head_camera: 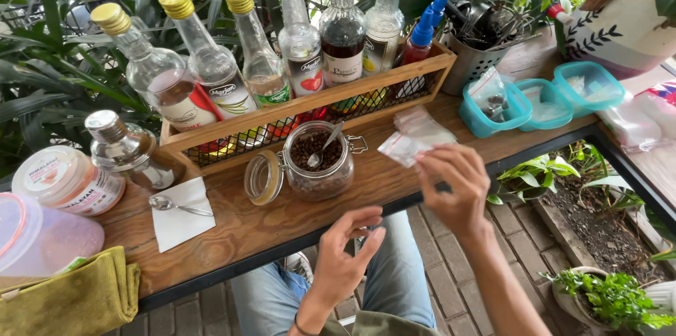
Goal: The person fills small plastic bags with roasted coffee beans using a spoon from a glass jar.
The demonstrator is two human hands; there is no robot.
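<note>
This looks like an outdoor drinks stand, perhaps a garden café. A wooden desk (282,216) stands over brick paving (521,237), with palm leaves (56,61) at the far left and potted plants (612,297) at the near right. On the desk, a crate (310,107) holds syrup bottles (299,40); near it stand a jar of coffee beans (318,160) and a cutlery holder (470,61).

6 gold-capped syrup bottles (262,54), 3 teal containers (542,100), 2 spoons (172,204), 1 open glass jar (318,160), 2 hands (454,185)
</note>
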